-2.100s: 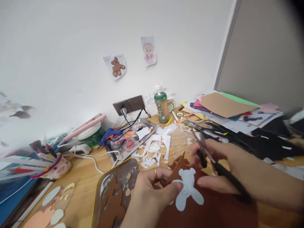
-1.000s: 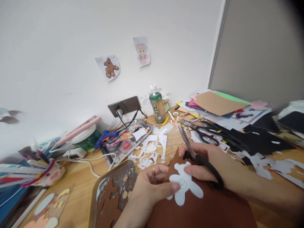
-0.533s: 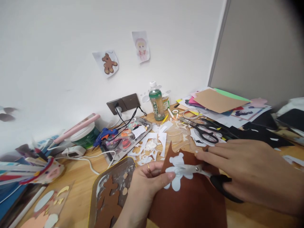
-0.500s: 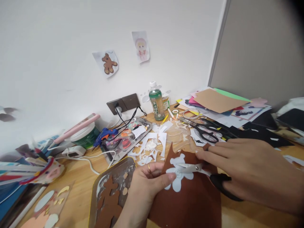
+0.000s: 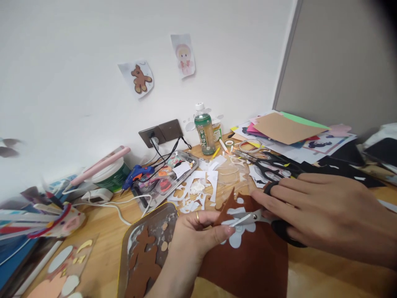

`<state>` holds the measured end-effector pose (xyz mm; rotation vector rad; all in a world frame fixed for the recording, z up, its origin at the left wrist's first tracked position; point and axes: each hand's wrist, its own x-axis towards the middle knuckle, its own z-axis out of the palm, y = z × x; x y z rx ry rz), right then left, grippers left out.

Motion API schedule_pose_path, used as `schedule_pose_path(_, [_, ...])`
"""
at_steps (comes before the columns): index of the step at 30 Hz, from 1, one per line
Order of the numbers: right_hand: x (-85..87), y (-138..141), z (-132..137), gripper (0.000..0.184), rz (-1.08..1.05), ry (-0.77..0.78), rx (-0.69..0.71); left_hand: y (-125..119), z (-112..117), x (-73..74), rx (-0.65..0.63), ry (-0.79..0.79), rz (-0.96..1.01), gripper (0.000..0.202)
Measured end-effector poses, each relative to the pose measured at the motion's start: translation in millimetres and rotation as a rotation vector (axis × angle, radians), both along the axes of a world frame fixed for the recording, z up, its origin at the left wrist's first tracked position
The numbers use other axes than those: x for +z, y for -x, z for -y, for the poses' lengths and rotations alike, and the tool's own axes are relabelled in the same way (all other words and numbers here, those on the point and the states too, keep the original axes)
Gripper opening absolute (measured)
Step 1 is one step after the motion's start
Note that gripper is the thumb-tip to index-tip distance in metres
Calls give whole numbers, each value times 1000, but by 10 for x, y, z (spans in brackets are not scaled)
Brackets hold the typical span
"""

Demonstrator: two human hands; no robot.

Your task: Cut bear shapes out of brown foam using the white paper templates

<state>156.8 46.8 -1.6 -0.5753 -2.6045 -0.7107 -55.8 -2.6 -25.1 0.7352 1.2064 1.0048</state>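
Whereas the scissors [image 5: 255, 216] pointed upward one second ago, they now lie across the white bear template [image 5: 236, 241], tips directed toward the left thumb. The right hand [image 5: 328, 207] maintains a firm grip on the scissors. The left hand [image 5: 198, 232] pinches the template and the brown sheet [image 5: 248, 265] together above the worktop [image 5: 325, 273]. This reorientation appears to place the tool in cutting position; whether it engages the sheet cannot be determined.
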Motion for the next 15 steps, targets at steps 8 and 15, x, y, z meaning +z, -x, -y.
schedule_pose_path(8, [-74,5,-59,33,-30,135,24,5,-29,-16,-15,-25,129,8])
schedule_pose_path(15, [-19,25,-83,40,-29,163,14,22,-50,-22,-45,-63,138,9])
